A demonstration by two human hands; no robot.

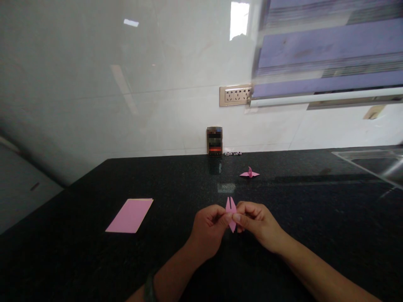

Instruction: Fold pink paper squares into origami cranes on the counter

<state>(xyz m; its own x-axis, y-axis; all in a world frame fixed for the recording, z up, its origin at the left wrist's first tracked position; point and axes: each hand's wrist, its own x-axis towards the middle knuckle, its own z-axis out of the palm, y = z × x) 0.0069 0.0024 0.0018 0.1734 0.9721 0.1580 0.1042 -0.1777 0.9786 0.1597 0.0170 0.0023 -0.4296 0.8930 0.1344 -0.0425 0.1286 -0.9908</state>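
Observation:
A small folded pink paper piece (231,206) is pinched between both of my hands above the black countertop (299,209). My left hand (209,228) grips its left side with thumb and fingers. Its right side is held by my right hand (258,222). Two narrow points of the paper stick up above my fingers and one point hangs below them.
A stack of pink paper sheets (130,215) lies on the counter to the left. A finished pink paper crane (249,173) sits further back. A small dark box (214,141) stands against the white wall, below a socket plate (235,95). A steel sink (374,161) is at the right.

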